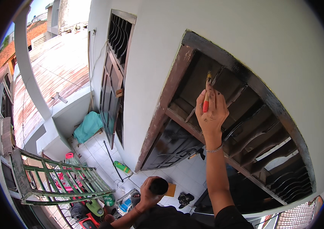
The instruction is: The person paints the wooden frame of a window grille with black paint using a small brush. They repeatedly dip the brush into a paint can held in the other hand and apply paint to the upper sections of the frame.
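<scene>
My right hand [216, 108] is raised and closed around a small paintbrush [209, 78]. Its bristle end points up and its handle end is red; dark smudges mark the skin. The bristles are in front of the barred opening above a door, near a thin slat [217, 76]; whether they touch cannot be seen. The top rail [247, 74] of that wooden frame is coated black, while the left post [174, 84] is worn brown. Lower down, my left hand [146, 194] is wrapped around a round container [159, 186] that looks black inside.
A dark panelled door [171, 147] stands below the barred opening. At left is a green-painted metal frame with bars [61, 175]. On the tiled floor are a green bottle [122, 168], a teal cloth cover [89, 127] and a crumpled black item [185, 199]. Another brown door [110, 91] stands open.
</scene>
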`<state>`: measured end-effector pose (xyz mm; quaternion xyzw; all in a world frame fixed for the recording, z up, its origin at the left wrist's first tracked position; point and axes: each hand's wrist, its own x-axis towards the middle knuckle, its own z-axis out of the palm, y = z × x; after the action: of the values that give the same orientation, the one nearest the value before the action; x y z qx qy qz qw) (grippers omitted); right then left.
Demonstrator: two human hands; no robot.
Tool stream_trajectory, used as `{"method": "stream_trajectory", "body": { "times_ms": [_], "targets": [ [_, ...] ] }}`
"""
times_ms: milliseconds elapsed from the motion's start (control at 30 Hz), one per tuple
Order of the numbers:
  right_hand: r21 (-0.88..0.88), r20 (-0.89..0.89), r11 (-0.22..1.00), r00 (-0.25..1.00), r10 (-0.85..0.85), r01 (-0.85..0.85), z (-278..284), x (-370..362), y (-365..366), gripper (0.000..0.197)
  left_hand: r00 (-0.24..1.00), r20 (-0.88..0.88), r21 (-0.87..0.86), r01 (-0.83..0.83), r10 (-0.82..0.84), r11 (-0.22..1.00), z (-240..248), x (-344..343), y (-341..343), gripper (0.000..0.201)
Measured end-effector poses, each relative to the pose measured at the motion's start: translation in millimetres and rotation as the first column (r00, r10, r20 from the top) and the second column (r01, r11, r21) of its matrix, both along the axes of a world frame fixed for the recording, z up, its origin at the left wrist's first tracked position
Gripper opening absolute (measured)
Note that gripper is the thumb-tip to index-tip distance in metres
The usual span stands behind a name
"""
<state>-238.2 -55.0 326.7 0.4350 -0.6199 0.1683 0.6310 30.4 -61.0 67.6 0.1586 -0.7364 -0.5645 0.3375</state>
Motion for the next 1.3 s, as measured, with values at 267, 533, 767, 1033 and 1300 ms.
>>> {"method": "stream_trajectory", "body": {
  "times_ms": [267, 533, 767, 1033, 1300],
  "targets": [
    [-0.304, 0.119, 0.953, 0.993, 0.021, 0.016, 5.1, -14.9, 29.6, 0.015, 0.999, 0.024, -0.036, 0.027, -0.026, 0.999, 0.2, 6.8, -5.2, 0.057],
    [-0.093, 0.115, 0.986, 0.982, 0.150, -0.139, -4.8, -8.7, 4.2, 0.022, 0.999, 0.045, -0.045, 0.011, -0.009, 0.999, 1.7, 5.2, -6.8, 0.053],
    [-0.140, 0.103, 0.988, 0.993, -0.054, 0.068, -10.2, -8.4, 13.7, 0.022, 0.999, 0.045, -0.015, 0.024, -0.023, 1.000, 2.1, 6.6, -0.3, 0.052],
    [-0.139, 0.117, 0.989, 0.993, -0.029, 0.046, -5.3, -8.1, 12.2, 0.023, 1.000, 0.020, -0.085, 0.010, -0.008, 0.996, 2.8, 9.0, -0.5, 0.054],
    [-0.098, 0.108, 0.993, 0.992, -0.060, 0.070, -14.6, -12.7, 18.7, 0.030, 0.999, 0.038, -0.048, 0.006, -0.004, 0.999, 6.1, 10.6, -0.2, 0.053]
  ]
}}
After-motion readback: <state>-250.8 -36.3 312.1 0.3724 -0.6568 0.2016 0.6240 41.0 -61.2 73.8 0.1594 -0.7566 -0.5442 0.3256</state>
